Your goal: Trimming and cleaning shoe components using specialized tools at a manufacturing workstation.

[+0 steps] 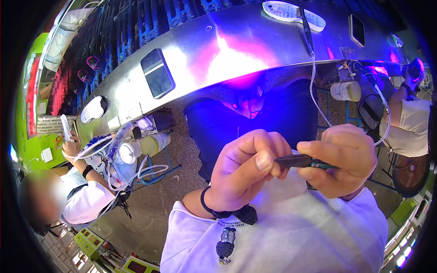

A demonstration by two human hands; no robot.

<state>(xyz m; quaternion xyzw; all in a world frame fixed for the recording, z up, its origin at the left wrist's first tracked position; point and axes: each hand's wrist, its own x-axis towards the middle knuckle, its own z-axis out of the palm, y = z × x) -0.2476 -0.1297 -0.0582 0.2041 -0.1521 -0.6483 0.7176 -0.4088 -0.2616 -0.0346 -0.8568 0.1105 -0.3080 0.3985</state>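
Observation:
In front of my chest my right hand [343,159] is closed on a small dark blade-like tool [295,161] with a teal edge on its handle. The thumb and fingers grip the handle, and the flat, pointed end faces left. My left hand [250,166] is closed in a pinch right at that point, its thumb touching or nearly touching the tip. What lies between those fingertips, if anything, is hidden. Both hands are over my white shirt, nearer to me than the metal table [191,32].
On the table are a phone [158,73], a white shoe sole [93,109], a second sole [277,10] with a corded dark tool [306,29] across it, and another phone [357,30]. Jars [154,144] stand below the edge. People sit left and right; blue rollers run behind.

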